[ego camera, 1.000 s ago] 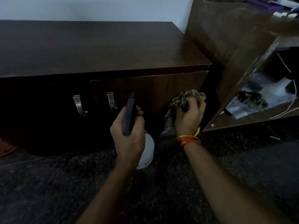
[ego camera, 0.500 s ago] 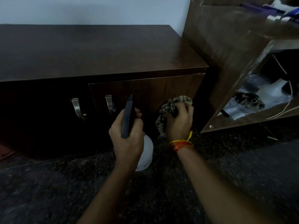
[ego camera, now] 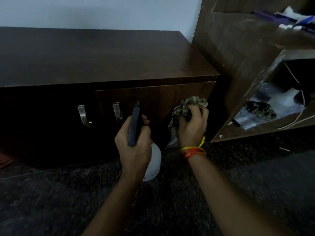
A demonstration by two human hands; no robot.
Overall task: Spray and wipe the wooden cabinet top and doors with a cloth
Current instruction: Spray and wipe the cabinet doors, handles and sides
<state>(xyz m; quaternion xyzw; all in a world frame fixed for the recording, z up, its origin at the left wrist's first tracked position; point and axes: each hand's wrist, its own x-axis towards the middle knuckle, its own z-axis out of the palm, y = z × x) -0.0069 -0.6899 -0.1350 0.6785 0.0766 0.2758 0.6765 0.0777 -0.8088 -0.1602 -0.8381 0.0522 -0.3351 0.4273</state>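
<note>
A low dark wooden cabinet has a bare top (ego camera: 102,57) and two doors with metal handles. My right hand (ego camera: 191,126) grips a crumpled checked cloth (ego camera: 184,108) and presses it against the right door (ego camera: 162,99), near its right edge. My left hand (ego camera: 134,147) grips a spray bottle (ego camera: 153,164) with a white body and a dark head (ego camera: 135,123), whose nozzle points at the same door. The left door (ego camera: 42,116) lies in deep shadow.
A taller wooden shelf unit (ego camera: 238,57) stands against the cabinet's right side, with papers, a cord and a dark cloth (ego camera: 260,109) on its open shelf. Dark speckled stone floor (ego camera: 170,201) fills the foreground. A reddish object (ego camera: 5,160) lies at the left edge.
The right hand with the cloth slid left across the right door, then back a little to the right. The left hand kept the spray bottle almost still.
</note>
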